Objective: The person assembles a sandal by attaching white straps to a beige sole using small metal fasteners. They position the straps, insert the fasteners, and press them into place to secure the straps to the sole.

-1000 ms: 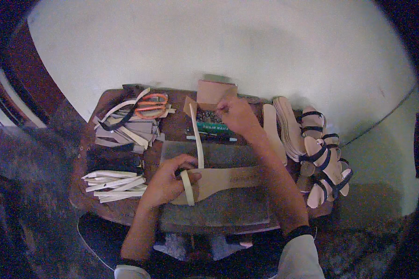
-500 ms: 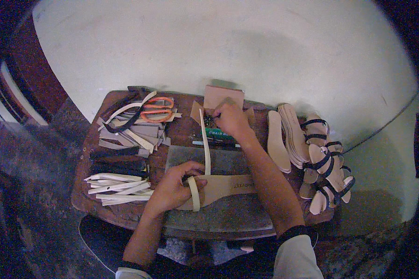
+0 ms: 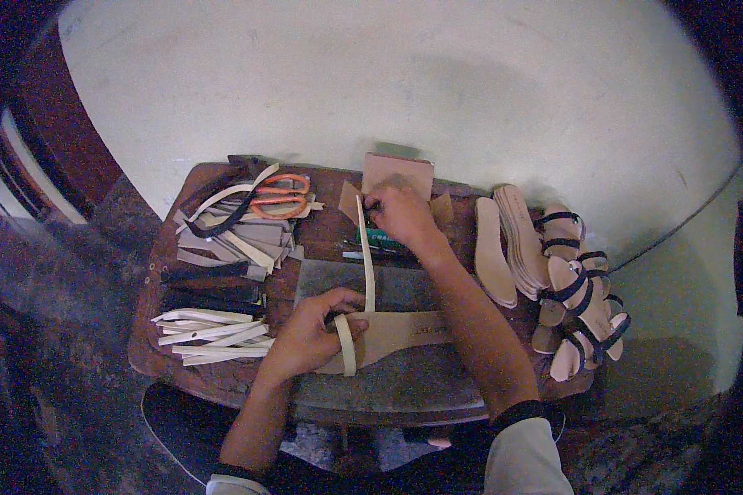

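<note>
My left hand (image 3: 312,334) is closed on a tan shoe sole (image 3: 398,332) that lies sideways over a dark grey slab (image 3: 425,379). A cream strap loop (image 3: 346,346) crosses the sole at the left hand's fingers, and a long cream strap end (image 3: 368,264) sticks up from the sole's far edge. At the far side of the table my right hand (image 3: 400,213) reaches into a small cardboard box (image 3: 398,172) with its lid raised and a green front. Its fingers are bent together; whatever they grip is hidden.
On the left lie orange-handled scissors (image 3: 279,196), grey offcuts (image 3: 243,243), black strips (image 3: 210,286) and cream straps (image 3: 210,337). To the right are a stack of soles (image 3: 520,247) and several black-strapped sandals (image 3: 582,289). A pale wall (image 3: 388,74) rises behind the wooden table (image 3: 326,227).
My right hand has shifted slightly left and lower over the box. The left hand, sole and strap stay nearly where they were.
</note>
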A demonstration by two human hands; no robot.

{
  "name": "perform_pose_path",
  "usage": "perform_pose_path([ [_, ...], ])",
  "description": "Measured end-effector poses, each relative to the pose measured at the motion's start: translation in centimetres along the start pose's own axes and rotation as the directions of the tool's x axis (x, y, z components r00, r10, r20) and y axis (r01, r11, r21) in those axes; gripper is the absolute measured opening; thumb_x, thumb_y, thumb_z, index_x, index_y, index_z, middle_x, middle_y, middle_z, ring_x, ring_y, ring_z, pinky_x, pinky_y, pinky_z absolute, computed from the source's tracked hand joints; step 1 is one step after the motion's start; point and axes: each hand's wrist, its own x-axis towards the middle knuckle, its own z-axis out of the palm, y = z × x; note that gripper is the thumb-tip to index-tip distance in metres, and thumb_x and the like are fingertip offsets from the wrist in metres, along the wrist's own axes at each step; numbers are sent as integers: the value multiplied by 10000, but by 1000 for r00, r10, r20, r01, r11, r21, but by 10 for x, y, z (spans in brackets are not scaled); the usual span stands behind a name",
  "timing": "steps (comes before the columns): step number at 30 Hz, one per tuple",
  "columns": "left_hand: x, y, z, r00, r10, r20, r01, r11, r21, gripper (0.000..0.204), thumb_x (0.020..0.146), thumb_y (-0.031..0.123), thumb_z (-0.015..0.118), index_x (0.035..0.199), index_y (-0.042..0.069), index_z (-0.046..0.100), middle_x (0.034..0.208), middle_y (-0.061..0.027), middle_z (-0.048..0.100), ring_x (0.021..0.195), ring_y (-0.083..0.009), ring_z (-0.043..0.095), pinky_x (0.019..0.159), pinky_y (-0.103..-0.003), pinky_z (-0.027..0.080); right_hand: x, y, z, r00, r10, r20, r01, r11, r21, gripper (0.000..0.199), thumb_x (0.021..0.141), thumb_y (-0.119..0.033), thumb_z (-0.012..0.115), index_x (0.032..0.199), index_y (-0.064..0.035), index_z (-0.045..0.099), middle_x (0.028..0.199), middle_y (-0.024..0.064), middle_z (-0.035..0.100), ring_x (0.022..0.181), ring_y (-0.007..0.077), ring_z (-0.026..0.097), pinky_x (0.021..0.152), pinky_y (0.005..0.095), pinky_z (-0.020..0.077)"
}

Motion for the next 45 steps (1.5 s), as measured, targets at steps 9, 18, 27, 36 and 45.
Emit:
perform_pose_path([
  [9, 1, -2, 2, 1000, -17, 19, 17, 999, -36, 289, 803, 110, 681, 1064, 18, 597, 867, -102, 671, 799, -140, 622, 700, -289, 492, 9, 7, 11, 1000, -4, 12, 5, 993, -116, 180, 731, -108, 638, 898, -61, 687, 909, 163, 653, 863, 362, 623, 786, 437, 499],
  [18, -2, -1, 2, 999, 35, -7, -35, 999, -40, 269, 809, 127, 683, 1046, 31, 597, 855, -82, 649, 809, -119, 593, 719, -300, 495, -10, 21, -17, 992, 103, 72, -125, 860, 495, 171, 855, -193, 613, 918, -34, 613, 844, 101, 674, 706, 178, 660, 605, 314, 504],
  [27, 0, 3, 1, 999, 33, 7, -33, 999, 14, 261, 813, 132, 678, 1036, 24, 597, 862, -99, 655, 813, -143, 621, 731, -313, 503, -17, 36, -25, 938, 261, 229, -345, 636, 690, 162, 861, -144, 589, 973, -32, 559, 863, 109, 675, 734, 159, 663, 606, 259, 512],
  [36, -1, -5, 4, 993, 120, -17, -120, 993, -17, 319, 794, 97, 687, 1089, 31, 583, 908, -102, 659, 828, -151, 628, 748, -311, 503, -64, 0, -67, 966, 223, 128, -234, 560, 795, 145, 871, -124, 588, 977, -30, 559, 857, 84, 658, 754, 139, 632, 643, 259, 519],
  [45, -2, 0, 3, 996, 82, 28, -82, 997, -12, 436, 804, 93, 683, 1217, 50, 549, 912, -83, 661, 824, -141, 617, 742, -297, 502, -158, -26, -87, 963, 207, 171, -263, 593, 761, 89, 888, -106, 612, 905, -19, 602, 836, 35, 639, 793, 109, 612, 689, 250, 501],
])
